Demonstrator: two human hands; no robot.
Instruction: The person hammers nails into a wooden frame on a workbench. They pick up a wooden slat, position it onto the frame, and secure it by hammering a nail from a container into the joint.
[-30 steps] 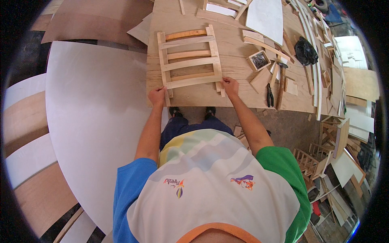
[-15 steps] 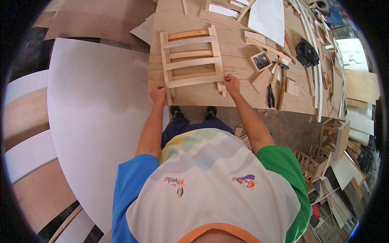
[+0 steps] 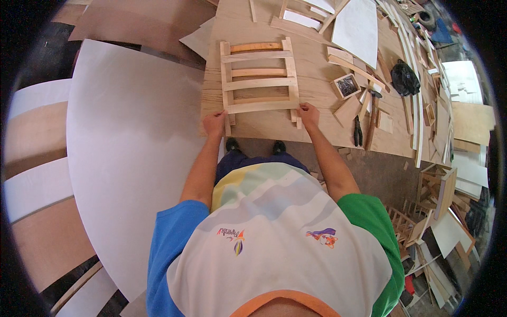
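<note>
A small ladder-like wooden frame (image 3: 259,84) lies on the near left part of the plywood worktable, with several pale slats crossing between two side rails. My left hand (image 3: 214,124) pinches the left end of the nearest slat, beside the left rail. At that slat's other end, my right hand (image 3: 309,114) has its fingers closed on the tip, just outside the right rail. The rails' near ends stick out past this slat toward the table edge.
Right of the frame are a nail box (image 3: 346,86), a hammer (image 3: 374,113), black-handled pliers (image 3: 358,131) and wood offcuts. A black plastic bag (image 3: 405,77) sits farther right, by long strips. A large white sheet (image 3: 132,158) stands left of the worktable (image 3: 253,127).
The whole view has shifted and turned slightly, so table and frame appear farther right. Both hands stay at the ends of the nearest slat.
</note>
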